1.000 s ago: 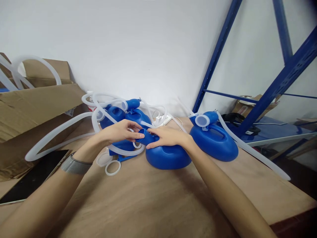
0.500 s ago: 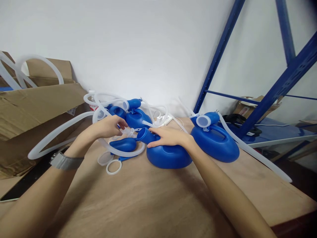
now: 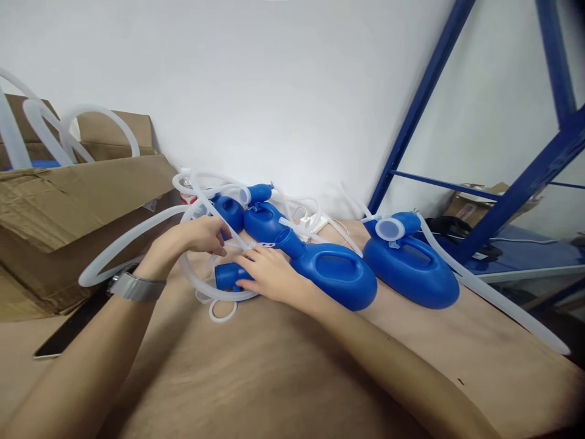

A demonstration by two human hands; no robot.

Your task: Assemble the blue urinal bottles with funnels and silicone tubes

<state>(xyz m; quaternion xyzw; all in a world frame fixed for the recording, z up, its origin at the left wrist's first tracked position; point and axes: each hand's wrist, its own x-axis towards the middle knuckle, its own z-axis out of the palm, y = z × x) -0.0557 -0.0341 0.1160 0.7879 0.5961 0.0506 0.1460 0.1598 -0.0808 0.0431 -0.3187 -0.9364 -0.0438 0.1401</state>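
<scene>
A blue plastic urinal bottle [image 3: 338, 274] with a looped handle lies on the table, its open neck pointing up and left. Just left of it, my right hand [image 3: 269, 274] has its fingers over a short blue spout [image 3: 225, 276] and grips it. My left hand [image 3: 203, 236] hovers beside a clear tube [image 3: 214, 212], fingers loosely bent and apart, with nothing visible in them. Below the spout lies a white ring [image 3: 223, 320]. The spout's far end is hidden under my right hand.
Another blue bottle [image 3: 411, 274] with a capped spout and long tube [image 3: 512, 314] lies to the right. More blue bottles [image 3: 264, 221] and coiled tubes sit by the wall. A cardboard box [image 3: 91, 201] and a phone [image 3: 77, 323] are left; a blue shelf frame [image 3: 420, 110] stands right.
My right hand has let go of the urinal bottle and moved left onto the blue spout. The bottle now rests by itself with its handle showing. The view has turned slightly left.
</scene>
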